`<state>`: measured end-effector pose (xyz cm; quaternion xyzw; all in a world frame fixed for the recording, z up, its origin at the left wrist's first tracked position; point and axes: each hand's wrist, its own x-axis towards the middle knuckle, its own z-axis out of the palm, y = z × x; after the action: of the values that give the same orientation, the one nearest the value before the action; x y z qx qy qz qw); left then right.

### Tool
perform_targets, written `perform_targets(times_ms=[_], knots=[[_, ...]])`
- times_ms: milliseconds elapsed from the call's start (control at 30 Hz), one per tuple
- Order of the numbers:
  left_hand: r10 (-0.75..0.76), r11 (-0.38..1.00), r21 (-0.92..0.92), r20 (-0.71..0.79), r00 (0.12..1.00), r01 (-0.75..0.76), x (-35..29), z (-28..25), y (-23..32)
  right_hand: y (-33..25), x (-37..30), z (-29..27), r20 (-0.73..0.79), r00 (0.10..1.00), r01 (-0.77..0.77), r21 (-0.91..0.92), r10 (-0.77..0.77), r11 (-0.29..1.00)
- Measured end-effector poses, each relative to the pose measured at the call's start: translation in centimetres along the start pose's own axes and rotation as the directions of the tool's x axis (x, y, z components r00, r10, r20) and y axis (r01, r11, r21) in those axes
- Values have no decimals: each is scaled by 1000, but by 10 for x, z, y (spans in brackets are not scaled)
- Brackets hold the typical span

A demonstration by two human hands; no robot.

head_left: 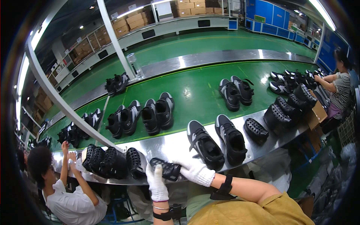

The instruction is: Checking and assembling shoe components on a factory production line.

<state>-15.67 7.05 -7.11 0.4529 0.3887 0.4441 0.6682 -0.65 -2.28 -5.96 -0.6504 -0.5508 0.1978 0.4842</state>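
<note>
Both my hands wear white knit gloves. Between them, over the near edge of the steel ledge, is a black perforated toe-shaped shoe insert (170, 170). My left hand (156, 183) grips its left end, with the thumb on top. The fingers of my right hand (197, 171) close on its right end. Just right of my hands, a black and grey sneaker (205, 145) stands on the ledge with its mate (230, 140), toes pointing away. A single black insert (256, 130) lies right of the pair. Left of my hands stands another insert stack (135, 163).
Beyond the steel ledge (262, 150) runs a green conveyor belt (187, 80) carrying several sneaker pairs (159, 112). More insert stacks (285, 112) stand at right, beside a cardboard box (317, 112). One person (71, 198) works at left, another (339, 86) at far right. A white post (71, 112) crosses the left.
</note>
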Motion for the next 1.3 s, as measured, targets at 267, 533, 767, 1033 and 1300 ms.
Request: perform_targets(times_ms=[267, 533, 767, 1033, 1300], knots=[[-81, 912, -375, 233, 969, 166, -39, 56, 53, -48, -33, -65, 197, 977, -146, 361, 78, 921], [-73, 997, 27, 421, 904, 68, -69, 115, 41, -67, -75, -134, -156, 968, -172, 151, 196, 973], [196, 170, 429, 868, 457, -887, -7, 146, 16, -51, -129, -210, -233, 860, -427, 159, 454, 890], [213, -169, 548, 832, 512, -819, 9, 166, 3, -58, -107, -210, -235, 921, -350, -157, 310, 923], [335, 159, 446, 815, 473, -881, 6, 149, 8, -48, -46, -194, 125, 881, -422, -226, 456, 878]])
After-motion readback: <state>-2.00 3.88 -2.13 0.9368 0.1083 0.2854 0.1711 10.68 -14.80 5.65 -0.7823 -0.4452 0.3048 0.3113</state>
